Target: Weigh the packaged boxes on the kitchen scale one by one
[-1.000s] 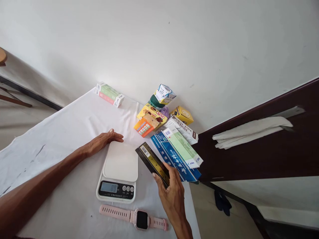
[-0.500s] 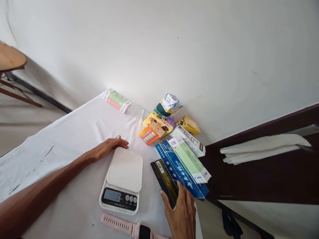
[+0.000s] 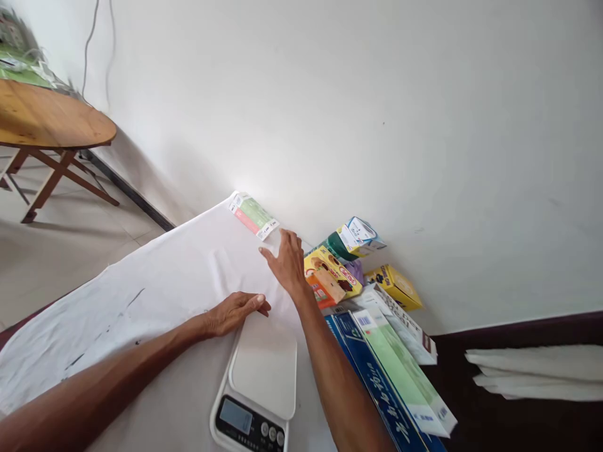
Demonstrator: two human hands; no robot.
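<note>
My right hand [image 3: 286, 262] is stretched toward the far end of the table, thumb and fingers apart with nothing between them. Just beyond its fingertips lies a green, pink and white box [image 3: 253, 215]. My left hand [image 3: 239, 312] rests at the top left corner of a white kitchen scale [image 3: 264, 367], its fingers loosely extended and holding nothing. The scale's plate is bare, and its small display is too blurred to read. Right of my right forearm are an orange box [image 3: 327, 287], a yellow snack box [image 3: 333, 270] and a long blue box [image 3: 377, 383].
A long green-and-white box [image 3: 400, 370] lies on the blue one, beside a white box with dark lettering [image 3: 409, 326]. Behind are a yellow carton [image 3: 394, 285], a green-lidded container [image 3: 340, 247] and a blue-and-white carton [image 3: 362, 233]. A wooden folding table [image 3: 56, 119] stands far left.
My right hand has left the black-and-gold box and swung forward and left toward the green and pink box. My left hand stays by the scale. The view has shifted upward and left.
</note>
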